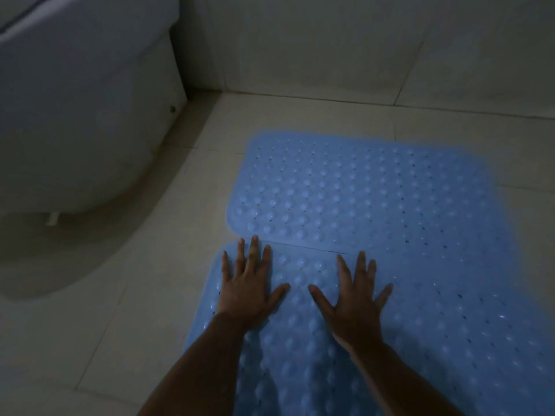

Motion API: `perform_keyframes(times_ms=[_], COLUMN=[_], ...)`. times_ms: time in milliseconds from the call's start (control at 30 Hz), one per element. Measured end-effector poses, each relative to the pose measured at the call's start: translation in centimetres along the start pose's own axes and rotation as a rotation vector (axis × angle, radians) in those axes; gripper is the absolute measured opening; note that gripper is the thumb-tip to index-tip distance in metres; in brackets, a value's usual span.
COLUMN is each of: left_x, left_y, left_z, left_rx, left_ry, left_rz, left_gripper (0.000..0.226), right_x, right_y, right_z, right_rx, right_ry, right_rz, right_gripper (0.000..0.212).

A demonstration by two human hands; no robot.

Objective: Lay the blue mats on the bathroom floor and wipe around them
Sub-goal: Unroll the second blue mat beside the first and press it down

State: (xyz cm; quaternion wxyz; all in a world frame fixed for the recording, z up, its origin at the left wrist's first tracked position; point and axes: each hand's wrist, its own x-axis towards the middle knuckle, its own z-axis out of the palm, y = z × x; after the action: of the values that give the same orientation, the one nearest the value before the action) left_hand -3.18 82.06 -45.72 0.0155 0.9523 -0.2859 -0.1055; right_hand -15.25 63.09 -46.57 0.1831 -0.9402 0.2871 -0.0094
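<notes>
The tiled bathroom floor [168,295] fills most of the dim view, pale and crossed by thin grout lines, and meets a tiled wall [330,40] along the top. A white toilet [75,115] stands at the left, its rounded base curving down onto the floor, with a small bolt showing on its side near the corner. Two blue mats, studded with bumps and small holes, lie flat on the floor to the right of the toilet. The far mat [360,187] sits nearer the wall, with rounded corners; the near mat [450,325] lies just below it and runs out of the bottom of the frame, their long edges meeting in a thin seam. Both bare forearms reach up from the lower edge onto the near mat. The left hand [249,289] lies palm down with fingers straight and spread, its fingertips at the seam by the mat's left corner. The right hand [357,298] lies beside it, also flat with fingers splayed, thumbs pointing towards each other, holding nothing.
</notes>
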Motion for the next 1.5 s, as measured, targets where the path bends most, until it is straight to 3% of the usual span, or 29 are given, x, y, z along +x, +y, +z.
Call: perform_keyframes(times_ms=[167, 433, 667, 767, 867, 1000, 1067, 1267, 1500], left_x=[0.1, -0.2, -0.2, 0.8, 1.7, 0.5, -0.1, -0.4, -0.5], left_y=[-1.7, -1.7, -2.2, -2.6, -4.1, -4.6, -4.8, -6.6, -7.4], left_z=[1.2, 1.5, 1.6, 0.5, -2.1, -4.9, -4.9, -3.2, -1.2], left_rx=[-0.004, -0.013, -0.083, -0.248, -0.463, -0.366, -0.310, -0.188, -0.201], left_ry=[-0.007, 0.031, 0.026, -0.049, -0.187, 0.046, 0.090, 0.129, 0.207], left_rz=[0.023, 0.009, 0.032, 0.031, -0.075, -0.082, -0.038, -0.010, -0.069], left_gripper=[0.097, 0.096, 0.095, 0.090, 0.074, 0.050, 0.053, 0.068, 0.057], right_x=[1.8, 4.0, 4.3, 5.3, 6.3, 5.1, 3.7, 0.9, -0.2], right_y=[-2.9, -4.4, -4.9, -5.6, -7.0, -10.1, -11.6, -11.8, -11.1], right_z=[0.5, 1.4, 1.6, 0.1, -2.1, -2.7, -1.3, 3.3, 5.0], right_rx=[0.075, 0.112, 0.284, 0.280, 0.233, 0.079, 0.011, -0.191, -0.197], right_ry=[-0.029, 0.068, 0.140, 0.079, -0.100, -0.303, -0.340, -0.315, -0.146], right_rz=[-0.099, -0.213, -0.195, -0.211, -0.180, -0.227, -0.258, -0.259, -0.291], right_gripper=[0.085, 0.065, 0.048, 0.052, 0.054, 0.050, 0.054, 0.072, 0.082])
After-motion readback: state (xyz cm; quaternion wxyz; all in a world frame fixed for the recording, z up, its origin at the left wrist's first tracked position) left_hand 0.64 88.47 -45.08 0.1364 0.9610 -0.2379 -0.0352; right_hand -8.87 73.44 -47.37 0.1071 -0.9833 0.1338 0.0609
